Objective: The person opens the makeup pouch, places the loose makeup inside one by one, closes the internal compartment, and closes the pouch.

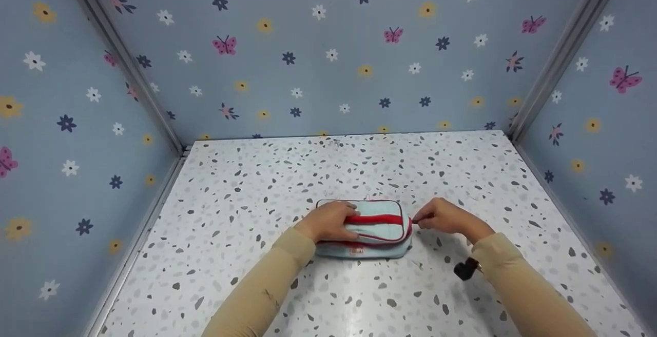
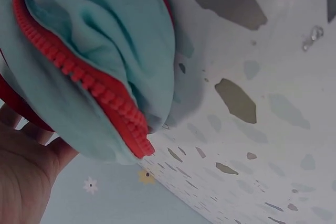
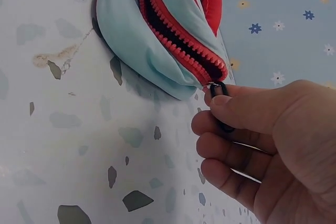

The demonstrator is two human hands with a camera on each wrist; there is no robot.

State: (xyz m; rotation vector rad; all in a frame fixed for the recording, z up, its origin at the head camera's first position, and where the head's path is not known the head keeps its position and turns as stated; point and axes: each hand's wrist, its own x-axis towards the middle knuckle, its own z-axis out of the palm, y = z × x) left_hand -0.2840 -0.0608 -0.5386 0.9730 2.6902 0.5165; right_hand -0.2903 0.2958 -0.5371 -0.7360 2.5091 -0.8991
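A pale blue pencil case with red piping and a red top strap lies on the speckled table. My left hand grips its top from the left, beside the strap. At the right end, my right hand pinches the black loop of the zipper pull between thumb and forefinger. Beside that pull the red zipper teeth are parted, with a dark gap between the rows. From the left wrist, red teeth run along the case's other end, where the cloth is creased.
The speckled white table reaches to a blue flowered back wall, with similar panels left and right. Metal posts stand at the corners. A small black heart-shaped piece shows by the right wrist.
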